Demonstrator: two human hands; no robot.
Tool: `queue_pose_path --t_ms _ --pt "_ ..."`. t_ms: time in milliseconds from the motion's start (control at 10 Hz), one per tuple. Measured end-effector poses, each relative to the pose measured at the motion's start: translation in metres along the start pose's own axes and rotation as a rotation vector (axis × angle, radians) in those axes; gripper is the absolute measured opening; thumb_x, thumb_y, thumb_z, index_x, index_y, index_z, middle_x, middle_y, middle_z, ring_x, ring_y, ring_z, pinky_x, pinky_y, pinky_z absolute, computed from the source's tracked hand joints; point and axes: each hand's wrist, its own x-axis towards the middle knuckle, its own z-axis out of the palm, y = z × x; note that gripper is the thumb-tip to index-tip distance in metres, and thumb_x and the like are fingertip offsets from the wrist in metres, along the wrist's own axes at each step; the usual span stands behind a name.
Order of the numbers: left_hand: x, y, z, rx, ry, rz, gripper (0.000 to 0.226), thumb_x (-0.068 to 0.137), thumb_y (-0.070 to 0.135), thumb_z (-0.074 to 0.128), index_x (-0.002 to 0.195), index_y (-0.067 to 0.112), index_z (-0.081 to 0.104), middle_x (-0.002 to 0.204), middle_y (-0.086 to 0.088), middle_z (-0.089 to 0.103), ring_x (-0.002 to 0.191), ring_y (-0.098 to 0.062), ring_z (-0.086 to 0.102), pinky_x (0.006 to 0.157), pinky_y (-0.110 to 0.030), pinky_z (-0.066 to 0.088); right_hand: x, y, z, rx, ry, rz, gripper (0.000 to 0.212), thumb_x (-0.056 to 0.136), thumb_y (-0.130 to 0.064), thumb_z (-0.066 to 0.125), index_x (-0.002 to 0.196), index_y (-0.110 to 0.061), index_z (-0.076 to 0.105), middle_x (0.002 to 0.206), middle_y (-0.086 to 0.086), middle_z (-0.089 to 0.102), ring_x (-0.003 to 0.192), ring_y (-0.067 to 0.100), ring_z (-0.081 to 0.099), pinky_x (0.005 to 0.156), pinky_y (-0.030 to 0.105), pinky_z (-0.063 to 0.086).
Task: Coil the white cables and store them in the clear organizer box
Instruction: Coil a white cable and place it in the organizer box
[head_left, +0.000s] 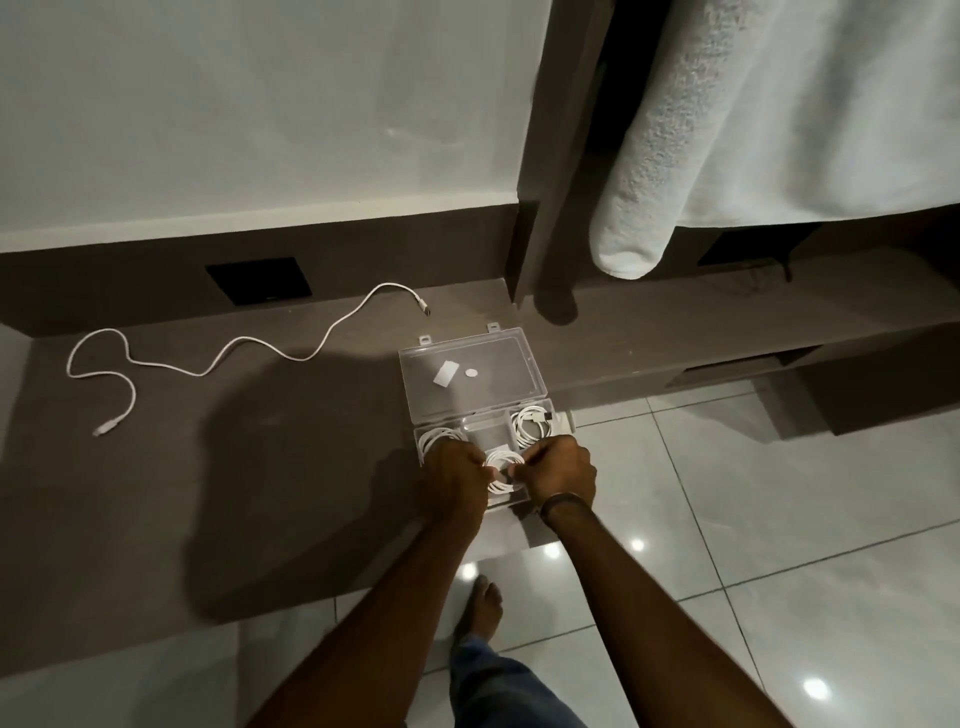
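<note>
A clear organizer box (540, 415) lies open on the dark brown desk (208, 467), its lid (470, 374) folded back flat. A coiled white cable (503, 470) sits in the front middle compartment, with my left hand (457, 475) and my right hand (561, 467) pinching it from either side. Two more coils rest in the box: one at the back right (532, 423), one at the left (434, 439), partly hidden by my left hand. A loose, uncoiled white cable (228, 351) snakes across the desk far to the left.
The box sits near the desk's right front corner, beside glossy tiled floor (779, 545). A white towel (675, 135) hangs above at the right. A black wall plate (257, 280) is set in the back panel. My foot (480, 608) and jeans show below.
</note>
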Motion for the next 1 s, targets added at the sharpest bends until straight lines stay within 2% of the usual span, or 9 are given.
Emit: queue_pose_path --t_ms 100,200,400,500,600,700,800,900,1000 --pt "-0.003 0.002 0.002 -0.017 -0.015 -0.049 0.024 0.079 0.004 0.075 0.102 0.003 0.070 0.109 -0.019 0.068 0.104 -0.035 0.064 0.081 -0.035 0.056 -0.001 -0.004 0.001 -0.046 -0.006 -0.012 0.040 0.060 -0.034 0.098 0.094 -0.020 0.080 0.105 0.008 0.079 0.099 0.031 0.074 0.089 0.036 0.061" --pt "-0.002 -0.003 0.010 -0.052 -0.035 -0.076 0.034 0.087 -0.001 0.068 0.120 -0.004 0.059 0.126 -0.026 0.058 0.119 -0.038 0.055 0.103 -0.043 0.045 -0.002 -0.007 0.003 -0.094 0.016 -0.024 0.045 0.058 -0.034 0.100 0.095 -0.019 0.081 0.105 0.010 0.079 0.098 0.033 0.075 0.085 0.036 0.061" --pt "-0.011 0.004 0.003 0.169 0.107 0.036 0.007 0.084 0.014 0.067 0.089 0.017 0.071 0.105 -0.010 0.064 0.099 -0.028 0.059 0.077 -0.028 0.041 -0.006 -0.004 0.010 -0.181 0.058 -0.122 0.034 0.067 -0.036 0.095 0.090 -0.019 0.078 0.093 0.005 0.080 0.088 0.029 0.076 0.079 0.036 0.062" --pt "-0.012 0.000 0.006 0.210 0.094 0.068 0.016 0.092 0.017 0.056 0.099 0.011 0.068 0.108 -0.014 0.065 0.102 -0.031 0.059 0.076 -0.030 0.039 -0.009 -0.002 0.013 -0.206 0.060 -0.175 0.022 0.074 -0.032 0.090 0.087 -0.020 0.077 0.089 0.004 0.080 0.085 0.028 0.075 0.078 0.035 0.062" --pt "-0.013 -0.004 0.005 0.315 0.126 0.114 0.018 0.094 0.022 0.057 0.100 0.009 0.069 0.102 -0.012 0.068 0.094 -0.028 0.065 0.076 -0.036 0.052 -0.009 0.000 0.012 -0.262 0.032 -0.251 0.019 0.075 -0.036 0.087 0.086 -0.022 0.080 0.088 0.004 0.080 0.086 0.029 0.074 0.071 0.028 0.050" --pt "-0.017 -0.002 0.001 0.424 0.015 0.071 0.015 0.085 0.024 0.071 0.091 0.011 0.072 0.088 -0.010 0.073 0.077 -0.024 0.072 0.061 -0.032 0.057 -0.003 0.004 0.003 -0.336 -0.080 -0.322 0.016 0.082 -0.038 0.082 0.093 -0.026 0.083 0.096 0.004 0.081 0.092 0.030 0.075 0.073 0.029 0.051" --pt "-0.013 -0.009 0.001 0.440 0.071 0.122 0.012 0.089 0.019 0.063 0.096 0.010 0.068 0.097 -0.015 0.067 0.090 -0.034 0.066 0.075 -0.043 0.056 0.002 0.005 -0.005 -0.380 -0.190 -0.332 0.020 0.082 -0.028 0.082 0.102 -0.031 0.083 0.108 0.004 0.080 0.102 0.030 0.074 0.084 0.032 0.056" --pt "-0.015 -0.002 0.000 0.212 0.078 0.020 0.015 0.093 0.016 0.057 0.101 0.006 0.066 0.100 -0.016 0.067 0.093 -0.035 0.065 0.079 -0.044 0.055 0.000 -0.001 -0.001 -0.402 -0.136 -0.346 0.020 0.078 -0.026 0.086 0.097 -0.028 0.084 0.103 0.002 0.081 0.098 0.028 0.075 0.079 0.031 0.057" --pt "-0.018 0.008 -0.003 0.096 0.038 -0.114 0.014 0.089 0.014 0.066 0.098 0.004 0.070 0.092 -0.015 0.074 0.083 -0.030 0.073 0.066 -0.036 0.058 -0.002 -0.008 0.007 -0.434 -0.046 -0.343 0.025 0.075 -0.033 0.089 0.098 -0.025 0.082 0.103 0.003 0.080 0.097 0.029 0.074 0.082 0.035 0.061"
